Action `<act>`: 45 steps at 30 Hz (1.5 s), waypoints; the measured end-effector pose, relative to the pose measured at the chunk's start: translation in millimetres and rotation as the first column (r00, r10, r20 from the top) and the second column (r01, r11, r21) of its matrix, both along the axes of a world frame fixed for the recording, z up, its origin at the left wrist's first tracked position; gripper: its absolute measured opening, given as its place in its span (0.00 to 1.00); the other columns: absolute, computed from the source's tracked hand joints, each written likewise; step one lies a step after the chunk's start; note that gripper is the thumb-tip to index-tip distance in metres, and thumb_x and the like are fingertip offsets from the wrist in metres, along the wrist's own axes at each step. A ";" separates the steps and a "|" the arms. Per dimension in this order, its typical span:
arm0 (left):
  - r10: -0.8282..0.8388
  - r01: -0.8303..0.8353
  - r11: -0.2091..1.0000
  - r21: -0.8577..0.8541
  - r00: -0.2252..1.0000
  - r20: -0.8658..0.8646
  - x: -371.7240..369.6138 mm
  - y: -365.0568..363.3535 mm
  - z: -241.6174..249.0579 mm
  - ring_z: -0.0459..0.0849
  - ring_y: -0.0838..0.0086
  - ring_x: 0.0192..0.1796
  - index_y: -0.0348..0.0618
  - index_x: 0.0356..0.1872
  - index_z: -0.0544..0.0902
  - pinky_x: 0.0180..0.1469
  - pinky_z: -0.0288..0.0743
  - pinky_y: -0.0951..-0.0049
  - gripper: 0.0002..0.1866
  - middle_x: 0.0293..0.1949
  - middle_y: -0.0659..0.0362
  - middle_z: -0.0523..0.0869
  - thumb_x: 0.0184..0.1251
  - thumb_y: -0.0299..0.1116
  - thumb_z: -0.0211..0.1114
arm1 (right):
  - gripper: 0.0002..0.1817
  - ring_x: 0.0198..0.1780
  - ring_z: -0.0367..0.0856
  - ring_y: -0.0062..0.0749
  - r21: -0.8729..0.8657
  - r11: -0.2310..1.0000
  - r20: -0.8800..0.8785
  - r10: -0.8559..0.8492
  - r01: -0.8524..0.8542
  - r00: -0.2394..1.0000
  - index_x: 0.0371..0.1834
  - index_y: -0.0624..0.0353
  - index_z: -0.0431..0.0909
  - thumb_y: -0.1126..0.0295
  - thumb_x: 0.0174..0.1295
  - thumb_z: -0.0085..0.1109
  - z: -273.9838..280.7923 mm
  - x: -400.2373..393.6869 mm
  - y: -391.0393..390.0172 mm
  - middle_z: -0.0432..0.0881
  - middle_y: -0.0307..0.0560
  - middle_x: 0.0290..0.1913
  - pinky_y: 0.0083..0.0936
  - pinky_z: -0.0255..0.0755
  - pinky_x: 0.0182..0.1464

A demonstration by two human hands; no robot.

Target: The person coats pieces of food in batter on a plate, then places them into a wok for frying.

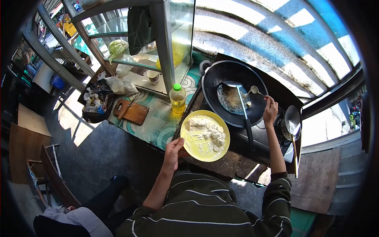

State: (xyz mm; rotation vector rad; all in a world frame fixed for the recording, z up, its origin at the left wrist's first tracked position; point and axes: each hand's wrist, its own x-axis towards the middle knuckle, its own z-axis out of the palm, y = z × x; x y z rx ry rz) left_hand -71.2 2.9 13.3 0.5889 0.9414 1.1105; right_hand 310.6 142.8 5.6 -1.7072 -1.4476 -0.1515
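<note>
Hands, 2:
- L hand [172, 153]: closed on near-L edge of plate, thumb at rim, fingers partly hidden beneath.
- R hand [270, 111]: thumb & fingertips pinched together on handle end of small spoon [254, 89], over R side of wok.

Held, 2:
- 1 yellow plate [207, 158], round, directly R of L hand, just beside wok; carrying pale, wet-coated pieces [215, 136] & smears of same coating.
- 1 small spoon, round bowl, fwd-L of R hand, inside wok outline; contact w/ liquid: can't tell.

Near R hand:
- 1 wok [237, 70], lg., black, L & fwd of R hand; pool of bubbly-looking liquid [227, 98] at bottom, 1 sm. pale piece [248, 104] near pool's R edge.
- 1 spatula [245, 113], L of R hand; blade in wok, black handle out over near rim.
- 1 strainer [292, 115], R of R hand, atop sm. pot [287, 131], long handle pointing back toward person.

Near L hand, on patterned counter [156, 128]:
- 1 oil bottle [178, 99], green cap, upright, fwd of L hand.
- 1 cutting board [136, 114], brown, fwd-L of L hand, w/ 1 knife [127, 108] lying across.

Farther fwd-L of L hand: plastic bags [120, 85]; 1 cup [153, 77]; 1 cabbage [117, 49] in glass-sided cabinet [164, 47].

Back-L of L hand: part of 1 other person [81, 221].
</note>
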 end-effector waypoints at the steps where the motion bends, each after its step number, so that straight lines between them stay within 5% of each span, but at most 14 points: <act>1: 0.002 -0.002 1.000 -0.003 1.000 0.004 -0.1 -0.3 -1.0 0.81 0.80 0.31 0.36 0.38 0.76 0.32 0.77 0.80 0.15 0.31 0.59 0.82 0.64 0.39 0.51 | 0.11 0.34 0.75 0.29 0.022 0.998 -0.097 -0.050 0.052 0.994 0.37 0.55 0.77 0.67 0.61 0.43 -2.3 3.6 1.8 0.81 0.43 0.29 0.23 0.66 0.38; 3: 0.011 -0.011 1.000 -0.004 1.000 0.008 0.9 -1.0 -0.4 0.81 0.80 0.31 0.37 0.38 0.76 0.32 0.77 0.80 0.15 0.31 0.59 0.82 0.64 0.39 0.51 | 0.13 0.30 0.76 0.24 0.020 0.994 -0.384 -0.088 0.103 0.919 0.38 0.58 0.77 0.66 0.61 0.41 -4.6 10.3 4.2 0.82 0.43 0.31 0.20 0.67 0.35; 8: 0.011 -0.011 1.000 -0.009 1.000 0.017 0.6 -1.5 -0.3 0.81 0.80 0.32 0.37 0.38 0.76 0.32 0.77 0.80 0.15 0.32 0.59 0.82 0.64 0.39 0.51 | 0.15 0.23 0.70 0.16 0.075 0.994 -0.645 -0.010 0.077 0.764 0.38 0.59 0.77 0.67 0.61 0.38 -11.9 41.1 6.7 0.82 0.40 0.30 0.13 0.62 0.27; 10: 0.010 -0.009 1.000 -0.017 1.000 0.023 1.2 -1.6 0.5 0.81 0.80 0.32 0.37 0.39 0.76 0.32 0.77 0.80 0.15 0.32 0.59 0.82 0.64 0.39 0.51 | 0.14 0.21 0.65 0.13 0.006 0.994 -0.878 -0.045 0.105 0.476 0.39 0.56 0.75 0.66 0.60 0.37 -3.6 43.1 2.6 0.82 0.39 0.32 0.10 0.56 0.23; 15: 0.002 -0.002 1.000 -0.012 0.999 0.039 4.2 -0.7 0.5 0.81 0.80 0.34 0.38 0.41 0.75 0.33 0.77 0.80 0.15 0.34 0.59 0.82 0.64 0.39 0.51 | 0.13 0.25 0.65 0.17 0.115 0.993 -0.971 0.103 0.042 0.216 0.36 0.55 0.73 0.62 0.60 0.38 28.3 26.3 -25.4 0.81 0.41 0.33 0.16 0.55 0.32; 22: -0.005 0.004 1.000 0.023 0.999 0.049 11.1 2.9 2.8 0.81 0.80 0.35 0.36 0.43 0.74 0.36 0.77 0.79 0.15 0.36 0.59 0.81 0.64 0.38 0.50 | 0.16 0.24 0.68 0.18 0.206 0.932 -0.809 0.334 -0.299 0.484 0.33 0.60 0.72 0.61 0.65 0.37 79.5 -79.8 -98.7 0.78 0.43 0.27 0.15 0.58 0.28; 24: -0.015 0.013 0.999 0.039 0.999 0.046 14.1 3.2 3.0 0.80 0.80 0.36 0.36 0.43 0.74 0.37 0.77 0.80 0.15 0.37 0.59 0.80 0.65 0.37 0.50 | 0.16 0.23 0.67 0.19 0.155 0.876 -0.541 0.463 -0.458 0.702 0.30 0.63 0.73 0.65 0.65 0.37 81.1 -96.5 -111.0 0.76 0.42 0.25 0.15 0.60 0.27; 27: -0.045 0.042 0.996 0.072 0.998 0.036 16.3 3.0 4.4 0.80 0.81 0.37 0.35 0.44 0.74 0.38 0.76 0.80 0.15 0.38 0.59 0.80 0.65 0.36 0.49 | 0.16 0.23 0.66 0.19 0.176 0.869 -0.355 0.494 -0.462 0.794 0.28 0.65 0.73 0.66 0.65 0.38 79.6 -108.4 -114.4 0.75 0.42 0.23 0.15 0.61 0.27; 32: -0.095 0.097 0.982 0.159 0.995 -0.024 21.2 1.8 3.3 0.78 0.81 0.39 0.34 0.47 0.72 0.39 0.75 0.80 0.16 0.39 0.59 0.79 0.65 0.36 0.49 | 0.16 0.22 0.66 0.19 0.170 0.892 -0.367 0.452 -0.419 0.813 0.25 0.65 0.72 0.68 0.65 0.38 74.1 -111.3 -112.1 0.75 0.42 0.23 0.16 0.61 0.26; 45: -0.090 0.086 0.993 0.076 0.995 0.039 20.9 -2.8 6.9 0.79 0.82 0.38 0.35 0.47 0.73 0.38 0.77 0.79 0.17 0.38 0.60 0.79 0.65 0.37 0.50 | 0.16 0.20 0.66 0.19 0.260 0.856 -0.411 0.517 -0.446 0.751 0.24 0.66 0.70 0.68 0.65 0.36 63.0 -112.9 -132.0 0.74 0.44 0.21 0.15 0.61 0.24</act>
